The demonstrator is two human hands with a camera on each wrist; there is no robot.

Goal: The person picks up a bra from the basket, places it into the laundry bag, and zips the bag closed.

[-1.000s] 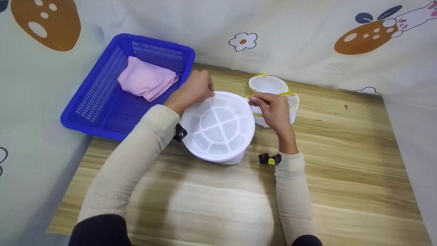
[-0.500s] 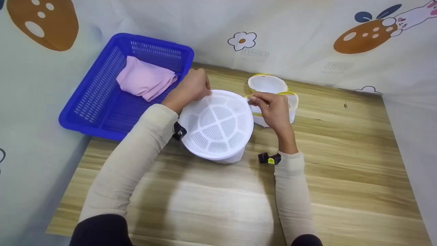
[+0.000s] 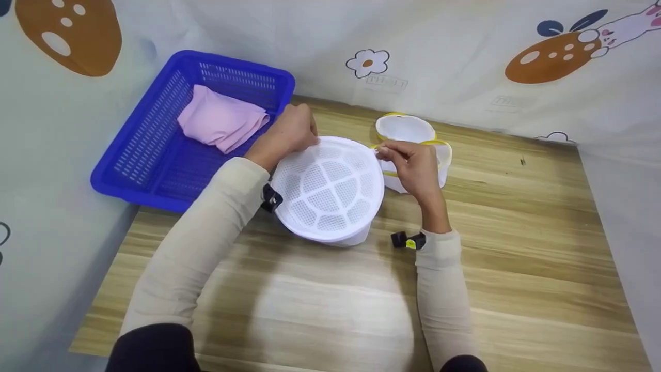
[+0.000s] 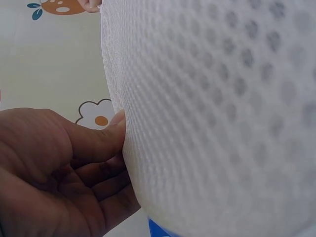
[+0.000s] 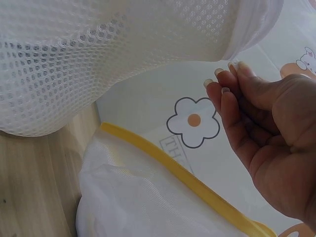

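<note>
A white mesh laundry bag (image 3: 330, 191) with a round ribbed lid stands tilted on the table, between my hands in the head view. My left hand (image 3: 289, 132) pinches its rim at the upper left; in the left wrist view the thumb (image 4: 101, 140) presses on the mesh edge. At the upper right of the rim, my right hand (image 3: 413, 165) has thumb and fingertips drawn together. They seem to pinch a small zipper pull there, largely hidden by the fingers. The right wrist view shows these fingertips (image 5: 219, 73) right at the bag's edge band.
Behind my right hand are white mesh bags with yellow trim (image 3: 405, 127). A blue plastic basket (image 3: 155, 199) stands at the left, partly behind my left arm, with a folded pink cloth (image 3: 222, 118) in it. A printed curtain (image 3: 454, 67) lines the table's (image 3: 516, 258) back.
The bag's lid and my left hand have shifted very slightly up and left. My right hand holds almost the same place at the rim.
</note>
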